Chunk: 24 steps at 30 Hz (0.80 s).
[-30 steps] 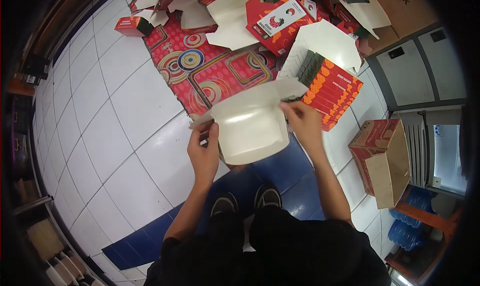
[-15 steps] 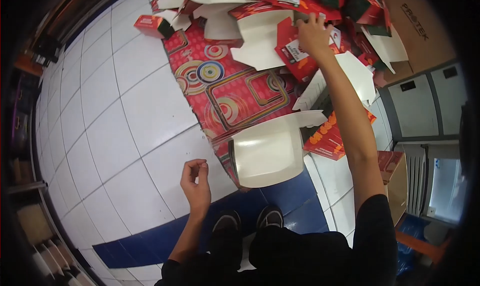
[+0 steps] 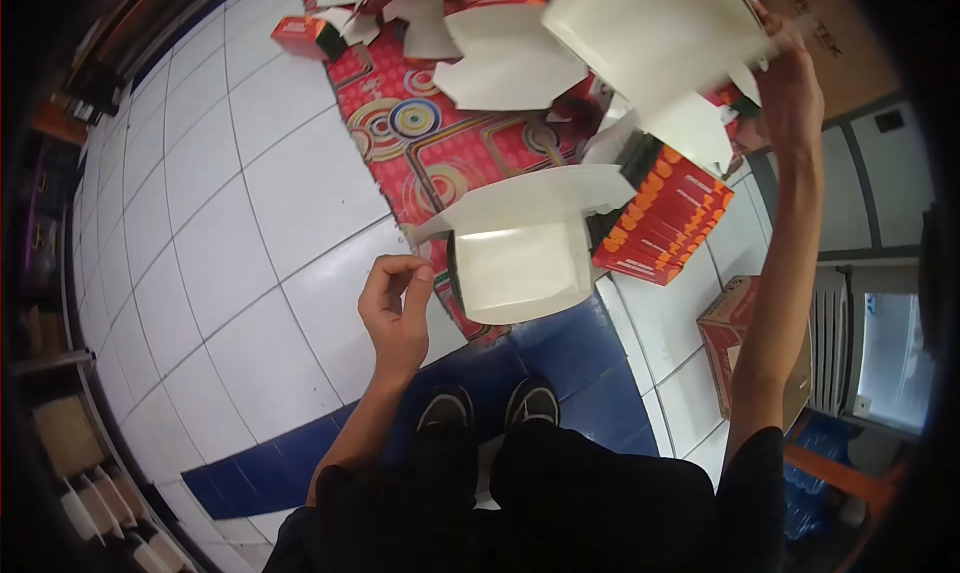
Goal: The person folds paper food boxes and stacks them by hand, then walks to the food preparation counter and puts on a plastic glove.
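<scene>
My right hand (image 3: 792,98) is at the upper right, its fingers closed on the edge of a raised carton (image 3: 655,33) whose pale inside faces up. Lower down, my left hand (image 3: 397,308) has thumb and fingertips pressed together beside an open white-lined carton (image 3: 522,268); whether anything is in that pinch cannot be made out. This carton rests on the end of the red patterned mat (image 3: 400,133). To its right lies a stack of red and orange cartons (image 3: 668,218).
More red and white cartons (image 3: 510,58) are heaped on the mat's far part. A small red box (image 3: 300,37) lies at the mat's upper left edge. At the right stand a brown cardboard box (image 3: 722,338) and grey cabinets (image 3: 893,188).
My right hand reached into the heap, then lifted a carton toward the upper right. My left hand let go of the open carton, which now sits on the mat.
</scene>
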Each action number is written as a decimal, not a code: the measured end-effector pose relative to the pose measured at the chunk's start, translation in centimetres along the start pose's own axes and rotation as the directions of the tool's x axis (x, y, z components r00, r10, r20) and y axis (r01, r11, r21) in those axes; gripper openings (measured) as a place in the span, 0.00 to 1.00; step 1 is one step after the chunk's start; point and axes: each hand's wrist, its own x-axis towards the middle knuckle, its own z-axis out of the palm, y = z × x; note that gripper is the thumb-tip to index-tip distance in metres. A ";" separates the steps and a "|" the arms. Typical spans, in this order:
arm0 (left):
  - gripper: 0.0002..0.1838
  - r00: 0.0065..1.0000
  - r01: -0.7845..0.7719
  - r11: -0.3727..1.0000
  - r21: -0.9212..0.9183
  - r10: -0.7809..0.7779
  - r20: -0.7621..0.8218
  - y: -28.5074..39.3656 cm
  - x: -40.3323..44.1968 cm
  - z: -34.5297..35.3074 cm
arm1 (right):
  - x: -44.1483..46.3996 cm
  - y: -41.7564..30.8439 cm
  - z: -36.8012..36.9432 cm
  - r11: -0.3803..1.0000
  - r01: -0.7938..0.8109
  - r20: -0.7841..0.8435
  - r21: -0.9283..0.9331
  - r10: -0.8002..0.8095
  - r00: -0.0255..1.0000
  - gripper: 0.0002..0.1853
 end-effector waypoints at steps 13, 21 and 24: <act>0.52 0.682 0.505 0.812 -0.293 -0.167 0.712 5.1 -0.3 1.6 | -11.9 -3.5 15.1 0.966 -0.170 0.889 -0.195 0.248 0.384 0.22; 0.41 0.434 0.725 0.685 0.071 -0.534 0.726 6.9 1.5 -1.5 | -14.1 1.5 14.7 0.919 -0.309 0.821 -0.245 0.366 0.437 0.21; 0.42 0.531 0.589 0.795 0.144 -0.515 0.673 7.0 1.3 0.7 | -13.8 -0.1 15.8 0.934 -0.213 0.878 -0.286 0.345 0.333 0.18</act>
